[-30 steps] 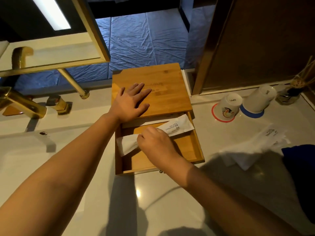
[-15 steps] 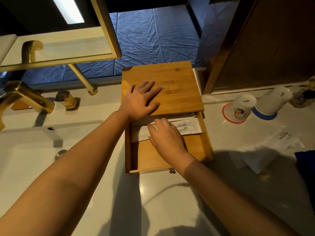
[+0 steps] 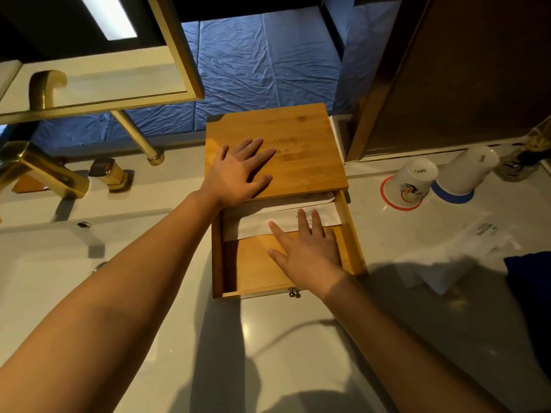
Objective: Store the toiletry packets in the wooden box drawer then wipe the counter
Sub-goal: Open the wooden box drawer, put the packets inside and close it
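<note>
Here the wooden box (image 3: 277,150) stands at the back edge of the white counter (image 3: 298,353), about midway along it, with its drawer (image 3: 250,263) pulled out toward the person. The left hand (image 3: 238,174) lies flat on the box lid near its front left corner, fingers spread wide and holding nothing. The right hand (image 3: 310,251) reaches into the drawer from the front right, palm down and fingers opened out, their tips resting on a white toiletry packet (image 3: 274,222) that lies across the back of the drawer, partly tucked under the lid; the hand presses on it rather than gripping it. A second white sheet or packet shows just behind the first at the lid's edge, though how the two overlap is hard to tell. The front half of the drawer floor is bare wood, and a small metal knob (image 3: 293,293) sits on the drawer front. More white packets (image 3: 465,251) lie in a loose pile toward the right edge of the counter, beside a dark blue cloth (image 3: 530,281). Two upturned paper cups (image 3: 417,181) stand near the back right, and a gold faucet (image 3: 38,171) sits at the back left above the sink (image 3: 35,281).
</note>
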